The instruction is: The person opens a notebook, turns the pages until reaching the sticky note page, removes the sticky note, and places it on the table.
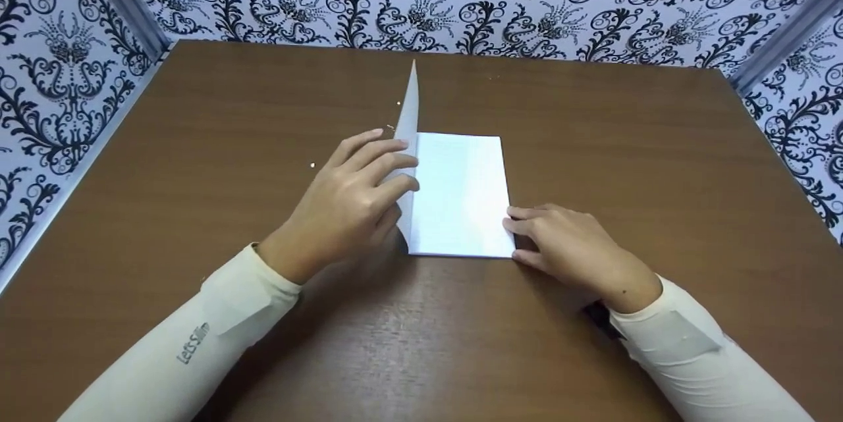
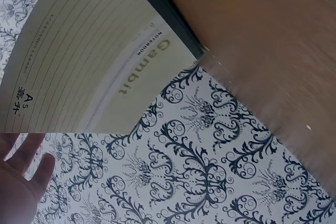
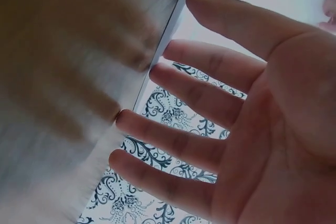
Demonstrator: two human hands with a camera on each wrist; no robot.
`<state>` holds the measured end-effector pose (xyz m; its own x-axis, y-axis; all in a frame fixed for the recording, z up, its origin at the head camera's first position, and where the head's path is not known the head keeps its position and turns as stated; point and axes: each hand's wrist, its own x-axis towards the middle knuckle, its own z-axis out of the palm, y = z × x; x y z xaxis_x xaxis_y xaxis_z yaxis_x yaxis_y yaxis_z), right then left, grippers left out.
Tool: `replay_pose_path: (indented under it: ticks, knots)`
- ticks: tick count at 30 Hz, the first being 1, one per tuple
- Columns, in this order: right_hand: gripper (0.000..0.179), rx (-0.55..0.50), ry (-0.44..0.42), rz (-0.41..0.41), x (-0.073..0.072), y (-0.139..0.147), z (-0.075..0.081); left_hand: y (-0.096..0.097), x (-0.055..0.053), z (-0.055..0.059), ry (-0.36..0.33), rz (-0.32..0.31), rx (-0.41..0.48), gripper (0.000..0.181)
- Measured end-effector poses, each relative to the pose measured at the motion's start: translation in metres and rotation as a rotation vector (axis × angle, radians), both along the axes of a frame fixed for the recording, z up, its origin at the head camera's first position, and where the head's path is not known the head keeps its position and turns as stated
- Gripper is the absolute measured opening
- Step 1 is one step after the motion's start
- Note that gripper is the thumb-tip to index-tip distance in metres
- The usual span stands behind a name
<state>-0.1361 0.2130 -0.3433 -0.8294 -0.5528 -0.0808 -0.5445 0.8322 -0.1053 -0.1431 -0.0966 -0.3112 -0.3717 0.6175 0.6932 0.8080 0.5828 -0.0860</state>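
A white notebook lies on the brown table, its blank white sheet facing up. Along its left side a leaf stands nearly upright. In the left wrist view the lined side of this leaf bears the words Gambit, NOTEBOOK and A5, and it curves outward. My left hand reaches over the leaf's edge, fingers slightly bent with the tips on its inner side. The straight, spread fingers of my right hand touch the notebook's lower right edge with their tips.
The brown wooden table stretches around the notebook. Small white specks lie to its left. Patterned black-and-white wall covering borders the table at the back and both sides. Pale sleeves cover both forearms.
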Motion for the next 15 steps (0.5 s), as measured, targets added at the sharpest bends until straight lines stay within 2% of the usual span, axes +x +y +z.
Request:
replay_pose_path:
  ticks: [8, 15]
  knots:
    - [0.037, -0.03, -0.053, -0.022, -0.006, -0.005, 0.002, -0.015, 0.001, -0.002, -0.028, 0.058, -0.041, 0.021]
    - [0.031, -0.047, -0.048, -0.002, -0.012, -0.006, 0.001, -0.027, 0.002, -0.005, -0.063, 0.123, -0.09, 0.02]
